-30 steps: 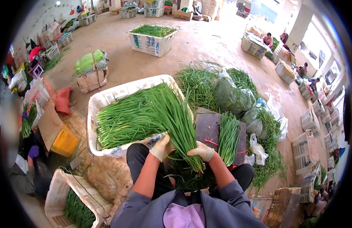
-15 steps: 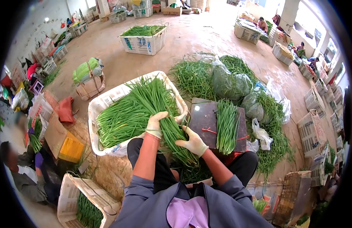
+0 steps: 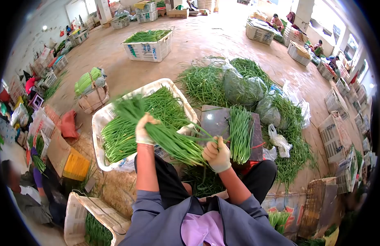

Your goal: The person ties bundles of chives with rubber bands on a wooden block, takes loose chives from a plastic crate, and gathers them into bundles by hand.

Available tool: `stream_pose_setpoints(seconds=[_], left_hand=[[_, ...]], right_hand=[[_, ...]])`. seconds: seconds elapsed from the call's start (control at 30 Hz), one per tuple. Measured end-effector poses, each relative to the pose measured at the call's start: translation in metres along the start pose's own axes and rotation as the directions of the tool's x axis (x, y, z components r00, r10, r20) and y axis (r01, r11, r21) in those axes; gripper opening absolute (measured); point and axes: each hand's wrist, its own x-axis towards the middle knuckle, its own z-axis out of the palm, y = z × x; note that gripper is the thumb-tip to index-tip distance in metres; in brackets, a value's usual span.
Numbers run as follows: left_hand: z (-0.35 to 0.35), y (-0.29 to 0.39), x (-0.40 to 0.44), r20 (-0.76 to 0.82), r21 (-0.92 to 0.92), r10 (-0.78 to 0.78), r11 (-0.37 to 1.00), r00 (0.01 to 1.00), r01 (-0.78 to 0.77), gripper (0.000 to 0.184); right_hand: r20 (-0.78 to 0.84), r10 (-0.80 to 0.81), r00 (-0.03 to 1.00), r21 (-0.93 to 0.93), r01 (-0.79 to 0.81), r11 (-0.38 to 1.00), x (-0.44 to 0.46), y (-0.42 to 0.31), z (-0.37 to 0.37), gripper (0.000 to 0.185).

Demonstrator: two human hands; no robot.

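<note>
A bunch of long green chives (image 3: 169, 141) slants across my lap, its leafy end blurred at the upper left. My gloved left hand (image 3: 145, 129) is closed round the middle of the bunch, over the basket's near side. At the pale stem ends, my gloved right hand (image 3: 217, 155) has its fingers curled, pinching a few loose chive strands (image 3: 204, 132). Below the bunch, the white plastic basket (image 3: 100, 158) holds a thick layer of chives. On the dark board (image 3: 212, 119) to the right lies a separate neat bundle of chives (image 3: 240, 133), with a red tie near it.
Loose greens (image 3: 204, 84) and stuffed plastic bags (image 3: 241, 86) lie beyond the board. A tilted crate (image 3: 97, 205) stands at lower left, near a co-worker's purple sleeve (image 3: 37, 176). Another filled crate (image 3: 147, 51) is farther out. Crates and seated people line the right side.
My left hand has swung the bunch left and tilted it flatter. My right hand has gone from open beside the stems to curled fingers pinching strands pulled out to the right.
</note>
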Motion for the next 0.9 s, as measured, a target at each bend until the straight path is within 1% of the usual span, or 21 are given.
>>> stream_pose_setpoints(seconds=[0.03,0.07,0.1,0.13,0.17,0.2,0.23,0.27,0.3,0.37,0.43,0.47,0.53,0.6,0.63,0.7,0.77,0.8,0.83,0.87,0.9], left_hand=[[-0.008,0.012,0.009,0.028,-0.057,0.073,0.996,0.997,-0.071,0.014],[-0.027,0.027,0.022,0.133,-0.096,0.093,0.992,0.987,-0.08,0.012],[-0.04,0.04,0.034,0.237,-0.139,0.121,0.986,0.964,-0.089,0.011],[-0.04,0.051,0.037,0.246,-0.158,0.132,0.983,0.96,-0.095,0.009],[-0.034,0.059,0.035,0.257,-0.174,0.138,0.98,0.957,-0.095,0.008],[-0.025,0.064,0.031,0.233,-0.118,0.164,0.983,0.958,-0.14,0.009],[-0.018,0.067,0.029,0.238,-0.117,0.162,0.984,0.958,-0.137,0.009],[-0.01,0.068,0.027,0.263,-0.105,0.165,0.984,0.951,-0.142,0.011],[-0.006,0.069,0.025,0.283,-0.092,0.168,0.985,0.944,-0.148,0.014],[-0.01,0.071,0.031,0.401,-0.068,0.17,0.985,0.9,-0.156,0.018],[-0.001,0.069,0.029,0.371,-0.075,0.166,0.986,0.914,-0.149,0.019],[0.006,0.067,0.028,0.378,-0.075,0.161,0.987,0.912,-0.143,0.019],[0.019,0.062,0.024,0.398,-0.076,0.156,0.988,0.904,-0.137,0.02],[0.027,0.059,0.024,0.435,-0.109,0.139,0.989,0.89,-0.101,0.02],[0.031,0.058,0.023,0.468,-0.138,0.124,0.988,0.875,-0.067,0.02],[0.037,0.063,0.022,0.453,-0.144,0.135,0.987,0.881,-0.077,0.02],[0.037,0.072,0.023,0.401,-0.05,0.137,0.991,0.906,-0.128,0.021],[0.038,0.08,0.021,0.369,-0.043,0.155,0.988,0.916,-0.149,0.017],[0.034,0.086,0.027,0.363,-0.042,0.165,0.986,0.917,-0.16,0.017],[0.026,0.094,0.034,0.306,-0.066,0.191,0.982,0.933,-0.179,0.015],[0.02,0.1,0.037,0.248,-0.087,0.212,0.977,0.945,-0.196,0.012]], right_hand=[[0.061,0.09,0.994,0.134,-0.097,0.986,-0.014,-0.005,-0.01,0.039],[0.003,0.108,0.994,-0.147,-0.106,0.983,-0.028,-0.007,-0.031,0.037],[-0.056,0.11,0.992,-0.417,-0.123,0.9,-0.037,-0.007,-0.057,0.035],[-0.072,0.125,0.99,-0.813,-0.131,0.567,-0.043,-0.002,-0.084,0.033],[-0.097,0.128,0.987,-0.99,-0.108,0.086,-0.051,0.004,-0.103,0.033],[-0.241,0.316,0.918,-0.95,-0.157,-0.27,-0.06,0.007,-0.113,0.034],[-0.429,0.427,0.796,-0.796,-0.11,-0.594,-0.065,0.008,-0.114,0.042],[-0.512,0.404,0.758,-0.683,-0.073,-0.727,-0.059,0.005,-0.11,0.052],[-0.198,0.203,0.959,-0.851,-0.066,-0.521,-0.057,0.009,-0.116,0.052],[-0.077,-0.039,0.996,-0.985,-0.082,-0.154,-0.034,0.001,-0.073,0.057],[-0.014,-0.053,0.998,-0.997,-0.018,-0.078,-0.019,-0.013,0.001,0.072],[0.101,-0.055,0.993,-0.994,0.099,-0.046,-0.007,-0.01,0.01,0.08],[0.214,-0.062,0.975,-0.977,0.213,-0.02,0.012,-0.003,0.024,0.088],[0.359,-0.009,0.933,-0.933,0.359,0.03,0.03,0.004,0.035,0.097],[0.268,0.098,0.958,-0.962,0.26,0.086,0.033,0.003,0.039,0.092],[0.071,0.256,0.964,-0.998,0.068,0.017,0.033,0.0,0.045,0.061],[0.142,0.203,0.969,-0.971,0.176,-0.163,0.031,0.01,0.001,0.03],[0.136,0.16,0.978,-0.984,0.152,-0.097,0.019,0.006,0.003,0.022],[0.1,0.123,0.987,-0.995,0.098,0.023,0.005,0.003,0.0,0.022],[0.064,0.039,0.997,-0.995,0.06,0.084,-0.002,0.007,-0.023,0.021],[0.071,0.051,0.996,-0.994,0.066,0.086,-0.008,0.011,-0.056,0.021]])
